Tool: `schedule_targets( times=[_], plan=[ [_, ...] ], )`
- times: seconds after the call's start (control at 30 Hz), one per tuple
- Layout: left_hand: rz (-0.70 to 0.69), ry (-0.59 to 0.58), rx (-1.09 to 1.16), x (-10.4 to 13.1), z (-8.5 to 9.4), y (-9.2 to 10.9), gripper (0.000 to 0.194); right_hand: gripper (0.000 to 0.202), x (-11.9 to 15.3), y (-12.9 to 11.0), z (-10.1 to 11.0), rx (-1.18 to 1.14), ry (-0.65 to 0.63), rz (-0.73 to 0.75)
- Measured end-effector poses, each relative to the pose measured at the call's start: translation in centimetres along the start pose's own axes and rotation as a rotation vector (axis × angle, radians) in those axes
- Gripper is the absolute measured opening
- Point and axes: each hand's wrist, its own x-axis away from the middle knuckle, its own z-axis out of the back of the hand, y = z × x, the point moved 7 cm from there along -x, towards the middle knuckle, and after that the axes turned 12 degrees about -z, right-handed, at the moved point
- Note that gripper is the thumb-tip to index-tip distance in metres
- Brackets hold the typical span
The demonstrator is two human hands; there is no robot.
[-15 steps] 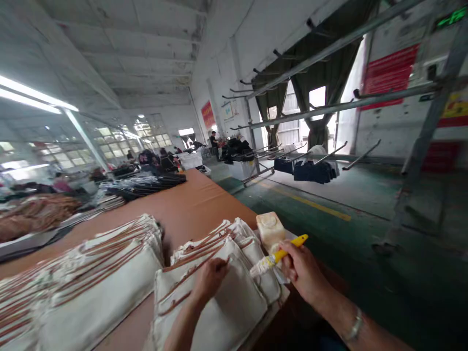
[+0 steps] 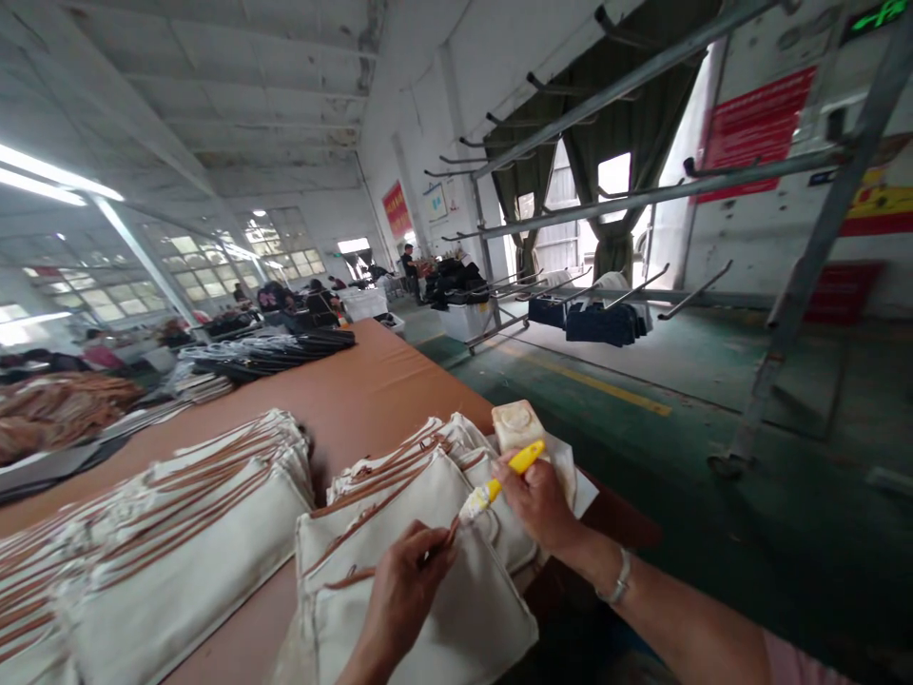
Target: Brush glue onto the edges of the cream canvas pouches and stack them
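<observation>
A paintbrush with a yellow handle and whitish, coated bristles is gripped in my right hand. Its bristles meet, or nearly meet, the end of a thin brown strap. My left hand pinches that strap between thumb and fingertips, above the top cream pouch. More cream pouches with brown trim lie overlapped beneath and behind it. Just beyond my right hand stands a smeared, pale square container, its lower part partly hidden by the hand.
Another overlapped row of cream pouches covers the left of the brown table. Dark items and a brown fabric heap lie farther back. A metal rack with prongs stands right, over green floor. People work in the distance.
The brush has moved left and down to the strap end held in my left hand. My left hand has come slightly lower and nearer. The view has shifted a little.
</observation>
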Motion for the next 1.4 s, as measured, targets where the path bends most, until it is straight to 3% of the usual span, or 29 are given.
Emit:
schedule_targets(
  times=[0.1,0.27,0.37,0.47,0.6,0.73,0.93,1.1,1.3,1.4],
  plan=[
    [-0.001,0.004,0.023,0.6,-0.4,-0.2,0.027,0.022,0.5,-0.7,0.6,0.053,0.02,0.033],
    [-0.021,0.003,0.034,1.5,-0.9,-0.2,0.032,0.023,1.5,-1.1,0.2,0.122,-0.056,0.064],
    [-0.076,0.037,0.011,2.3,-0.9,0.3,0.03,0.024,1.1,-1.0,1.4,0.107,0.011,0.051],
    [-0.206,0.07,-0.051,3.0,-0.9,1.4,0.021,0.026,0.4,-0.3,2.2,0.056,0.045,-0.019],
    [-0.31,0.112,-0.125,3.5,-1.0,2.3,0.017,0.029,0.3,1.8,0.4,-0.036,-0.088,-0.211],
    [-0.257,0.113,-0.144,3.7,-1.0,1.8,0.023,0.031,0.6,3.2,-1.0,-0.138,-0.227,-0.373],
    [-0.215,0.057,-0.239,3.9,-0.6,1.5,0.025,0.028,0.0,3.7,-0.2,-0.246,-0.149,-0.403],
    [-0.105,0.009,-0.351,4.2,0.2,1.7,0.022,0.024,1.7,3.8,-1.4,-0.313,-0.23,-0.45],
    [0.104,0.041,-0.228,4.2,1.0,0.6,0.028,0.028,1.0,1.8,3.3,-0.509,-0.086,-0.368],
    [0.064,0.089,-0.136,2.4,3.4,2.1,0.037,0.027,0.7,0.4,5.7,-0.592,-0.036,-0.33]
  ],
)
